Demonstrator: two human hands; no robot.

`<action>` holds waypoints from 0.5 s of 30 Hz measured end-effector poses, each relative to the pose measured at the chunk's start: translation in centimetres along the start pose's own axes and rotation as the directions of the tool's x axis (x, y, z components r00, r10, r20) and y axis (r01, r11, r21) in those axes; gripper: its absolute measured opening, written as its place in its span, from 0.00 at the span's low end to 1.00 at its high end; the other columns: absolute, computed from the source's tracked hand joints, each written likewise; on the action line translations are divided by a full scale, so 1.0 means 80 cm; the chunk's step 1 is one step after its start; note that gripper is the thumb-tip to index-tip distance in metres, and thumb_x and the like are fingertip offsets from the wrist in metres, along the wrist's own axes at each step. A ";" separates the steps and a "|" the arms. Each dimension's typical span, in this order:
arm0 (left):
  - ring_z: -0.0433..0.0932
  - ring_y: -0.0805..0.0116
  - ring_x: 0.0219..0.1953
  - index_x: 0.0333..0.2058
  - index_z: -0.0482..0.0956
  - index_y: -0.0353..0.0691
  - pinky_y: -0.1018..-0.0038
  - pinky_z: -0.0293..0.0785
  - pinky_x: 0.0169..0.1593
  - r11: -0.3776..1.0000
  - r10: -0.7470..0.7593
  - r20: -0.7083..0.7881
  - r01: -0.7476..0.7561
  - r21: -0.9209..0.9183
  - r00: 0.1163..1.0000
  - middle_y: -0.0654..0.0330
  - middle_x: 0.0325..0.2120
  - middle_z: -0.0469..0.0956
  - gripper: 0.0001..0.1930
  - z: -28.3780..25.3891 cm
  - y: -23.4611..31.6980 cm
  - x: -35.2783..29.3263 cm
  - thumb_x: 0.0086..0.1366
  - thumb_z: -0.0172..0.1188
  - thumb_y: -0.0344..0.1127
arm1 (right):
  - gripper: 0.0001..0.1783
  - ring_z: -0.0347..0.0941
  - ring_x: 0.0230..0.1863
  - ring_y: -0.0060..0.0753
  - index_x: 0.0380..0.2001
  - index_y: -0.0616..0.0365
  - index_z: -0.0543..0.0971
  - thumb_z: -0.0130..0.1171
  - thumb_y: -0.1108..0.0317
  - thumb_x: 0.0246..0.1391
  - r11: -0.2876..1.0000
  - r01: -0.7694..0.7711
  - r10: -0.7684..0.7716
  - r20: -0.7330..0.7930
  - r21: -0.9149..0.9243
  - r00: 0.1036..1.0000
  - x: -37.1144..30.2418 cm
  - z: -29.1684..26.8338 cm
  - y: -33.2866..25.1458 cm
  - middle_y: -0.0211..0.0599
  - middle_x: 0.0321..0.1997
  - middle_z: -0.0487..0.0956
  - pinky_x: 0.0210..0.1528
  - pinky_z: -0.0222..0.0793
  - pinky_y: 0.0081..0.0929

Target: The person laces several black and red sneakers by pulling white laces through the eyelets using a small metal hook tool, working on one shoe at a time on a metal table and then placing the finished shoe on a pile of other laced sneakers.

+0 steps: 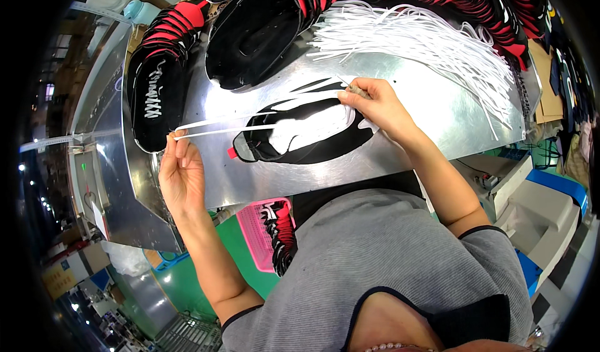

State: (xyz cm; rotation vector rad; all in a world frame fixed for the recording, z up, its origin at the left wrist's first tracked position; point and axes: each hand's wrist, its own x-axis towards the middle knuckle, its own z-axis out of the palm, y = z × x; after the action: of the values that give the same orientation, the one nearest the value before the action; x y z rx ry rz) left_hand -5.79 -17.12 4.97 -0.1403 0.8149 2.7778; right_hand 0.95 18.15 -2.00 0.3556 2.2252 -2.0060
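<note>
A black shoe upper point(319, 153) with a white inside and a small red tab lies on the metal table in front of me. A white shoelace point(225, 131) runs from it in two taut strands toward the left. My left hand point(182, 180) pinches the strands' far end between thumb and fingers, beside the table's left side. At the upper's right end, my right hand point(381, 108) is closed on a thin pointed tool with a wrapped handle point(358, 90). White lace also passes close under its fingertips; whether they grip it too I cannot tell.
A large bundle of white laces point(412, 36) lies at the back of the table point(437, 120). Nested black and red uppers stand at the back left point(169, 45) and centre point(250, 45). Below the table's front edge is a pink basket point(250, 227) holding more uppers.
</note>
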 end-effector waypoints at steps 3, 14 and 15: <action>0.63 0.74 0.28 0.39 0.64 0.31 0.77 0.62 0.30 0.980 0.016 -0.064 -0.028 -0.197 0.998 0.57 0.33 0.66 0.06 -0.002 0.022 -0.004 0.66 0.44 0.15 | 0.15 0.55 0.21 0.10 0.27 0.59 0.77 0.61 0.59 0.61 1.000 -0.026 0.026 -0.010 0.002 1.000 0.003 -0.002 0.005 0.17 0.18 0.65 0.21 0.49 0.18; 0.62 0.72 0.25 0.35 0.63 0.35 0.76 0.58 0.27 0.857 0.355 -0.170 -0.392 -0.334 0.919 0.61 0.25 0.61 0.05 -0.130 0.261 -0.068 0.68 0.40 0.19 | 0.16 0.59 0.18 0.13 0.31 0.60 0.78 0.57 0.57 0.63 0.996 -0.079 0.081 -0.065 0.032 0.995 0.001 0.017 0.001 0.23 0.17 0.68 0.20 0.54 0.17; 0.61 0.72 0.24 0.35 0.63 0.35 0.77 0.58 0.27 0.851 0.370 -0.182 -0.411 -0.326 0.911 0.61 0.25 0.61 0.05 -0.132 0.271 -0.068 0.68 0.39 0.19 | 0.14 0.57 0.17 0.10 0.33 0.59 0.78 0.56 0.59 0.64 0.994 -0.087 0.090 -0.048 0.059 0.995 0.000 0.019 -0.001 0.20 0.18 0.67 0.19 0.52 0.14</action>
State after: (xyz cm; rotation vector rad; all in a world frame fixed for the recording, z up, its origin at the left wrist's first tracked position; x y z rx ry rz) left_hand -5.86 -41.63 8.25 -0.2189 0.3762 3.3163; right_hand 0.86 16.63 -2.08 0.5077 2.1443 -2.0394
